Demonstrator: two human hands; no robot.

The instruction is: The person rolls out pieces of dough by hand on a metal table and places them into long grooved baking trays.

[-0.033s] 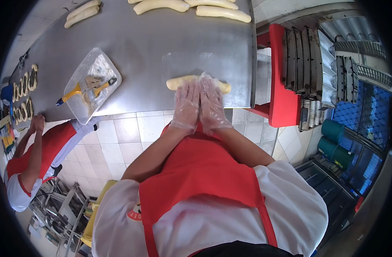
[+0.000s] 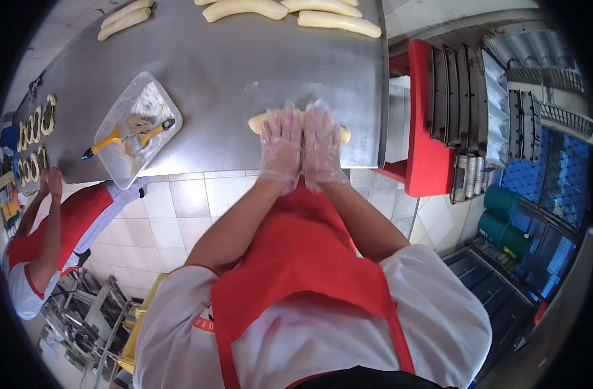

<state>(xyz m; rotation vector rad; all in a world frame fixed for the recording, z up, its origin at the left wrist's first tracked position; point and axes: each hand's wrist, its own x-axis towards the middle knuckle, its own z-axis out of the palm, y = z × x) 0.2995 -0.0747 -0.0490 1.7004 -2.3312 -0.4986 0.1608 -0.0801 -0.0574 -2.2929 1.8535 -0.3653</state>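
A pale dough roll (image 2: 255, 124) lies crosswise on the steel worktable (image 2: 209, 110), near its front edge. Flat on top of it rest my left hand (image 2: 280, 148) and my right hand (image 2: 322, 148), side by side in clear plastic gloves. Both hands are open, fingers stretched away from me, and they hide the middle of the roll. Its two ends stick out past my hands. A faint whitish smear marks the steel just beyond.
At left, a clear plastic tub (image 2: 169, 107) holds white powder and two yellow-handled brushes (image 2: 110, 139). Several dough rolls (image 2: 338, 23) lie at the far edge. Filled dough pieces (image 2: 36, 123) sit far left by a co-worker (image 2: 63, 223). Metal baking pans (image 2: 455, 97) stand on a red stand (image 2: 423, 162) at right.
My hands have shifted slightly forward over the dough roll, and my fingertips now reach past its far side. The fingers look more spread. The co-worker's hands have moved a little at the table edge.
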